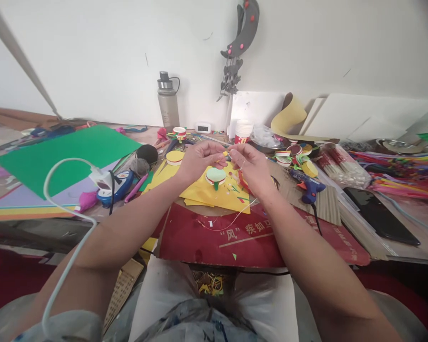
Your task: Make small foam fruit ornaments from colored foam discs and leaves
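Note:
Above the yellow paper sheets, my left hand and my right hand meet with fingers pinched. A small yellow piece, perhaps paper, shows at my left fingertips. My right fingertips are pressed close beside it; what they pinch is too small to make out. Just below the hands sits a round pale-green-topped disc with a red and white rim and a green tab. A similar yellow-topped disc lies left of my left hand. Coloured paper scraps are scattered under my right hand.
A red printed board lies at the front edge. On the right are a blue glue gun, a black phone and bundled pipe cleaners. A white cable loops over my left arm. Behind stand a bottle and paper cups.

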A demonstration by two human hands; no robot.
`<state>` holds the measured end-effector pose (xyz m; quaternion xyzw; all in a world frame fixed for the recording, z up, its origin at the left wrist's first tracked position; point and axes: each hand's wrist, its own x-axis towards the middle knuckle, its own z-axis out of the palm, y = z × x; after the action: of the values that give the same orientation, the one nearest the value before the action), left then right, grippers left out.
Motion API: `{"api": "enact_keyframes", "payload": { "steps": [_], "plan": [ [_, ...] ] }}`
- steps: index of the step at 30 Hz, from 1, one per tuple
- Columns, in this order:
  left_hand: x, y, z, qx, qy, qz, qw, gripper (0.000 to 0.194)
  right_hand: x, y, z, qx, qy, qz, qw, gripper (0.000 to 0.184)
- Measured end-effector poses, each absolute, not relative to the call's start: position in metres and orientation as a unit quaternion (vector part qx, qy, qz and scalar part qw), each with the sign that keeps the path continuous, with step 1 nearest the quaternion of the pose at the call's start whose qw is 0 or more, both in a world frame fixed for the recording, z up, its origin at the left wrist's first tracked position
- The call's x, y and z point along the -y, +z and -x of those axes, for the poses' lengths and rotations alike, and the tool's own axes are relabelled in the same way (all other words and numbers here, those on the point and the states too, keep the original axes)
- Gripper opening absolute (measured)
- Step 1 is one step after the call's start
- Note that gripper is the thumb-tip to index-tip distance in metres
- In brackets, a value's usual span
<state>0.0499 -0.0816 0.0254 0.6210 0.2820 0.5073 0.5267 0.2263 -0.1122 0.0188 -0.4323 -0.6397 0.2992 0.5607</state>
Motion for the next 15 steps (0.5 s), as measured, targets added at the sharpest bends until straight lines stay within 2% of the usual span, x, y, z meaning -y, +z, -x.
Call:
{"api": "enact_keyframes", "payload": {
  "steps": [5,11,15],
  "plan": [
    [0.081,0.022,-0.052,-0.270,0.487,-0.639,0.531,0.032,0.115,0.019,-0.222,0.639,0.323,0.431,0.549,0.025],
    [0.083,0.022,-0.050,-0.323,0.426,-0.681,0.500,0.012,0.112,0.020,-0.227,0.630,0.236,0.466,0.575,0.011],
    [0.081,0.022,-0.047,-0.342,0.393,-0.701,0.487,0.015,0.111,0.022,-0.233,0.637,0.184,0.477,0.577,0.011]
  ]
}}
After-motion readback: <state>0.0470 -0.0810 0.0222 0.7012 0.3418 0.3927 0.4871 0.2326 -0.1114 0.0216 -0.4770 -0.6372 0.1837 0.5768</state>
